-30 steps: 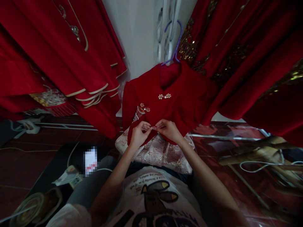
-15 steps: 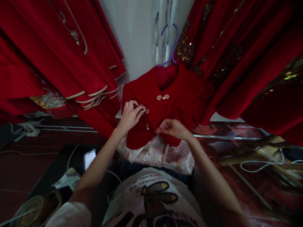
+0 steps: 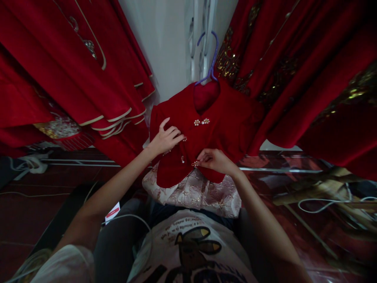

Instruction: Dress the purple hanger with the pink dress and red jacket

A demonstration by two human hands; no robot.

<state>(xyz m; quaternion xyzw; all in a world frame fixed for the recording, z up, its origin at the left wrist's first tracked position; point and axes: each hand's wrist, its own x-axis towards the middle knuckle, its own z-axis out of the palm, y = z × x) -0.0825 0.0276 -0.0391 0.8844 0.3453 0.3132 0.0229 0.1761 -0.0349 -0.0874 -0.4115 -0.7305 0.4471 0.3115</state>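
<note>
Here: two hands on one jacket point(image 3: 218, 118); three clasps.

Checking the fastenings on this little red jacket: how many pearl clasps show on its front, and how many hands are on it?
Small red jacket on the purple hanger: 1
Pearl clasps in view: 4 (collar, by the left hand, a small one mid-front, one pinched by the right hand)
Hands on the jacket: 2
Total: 7
</note>
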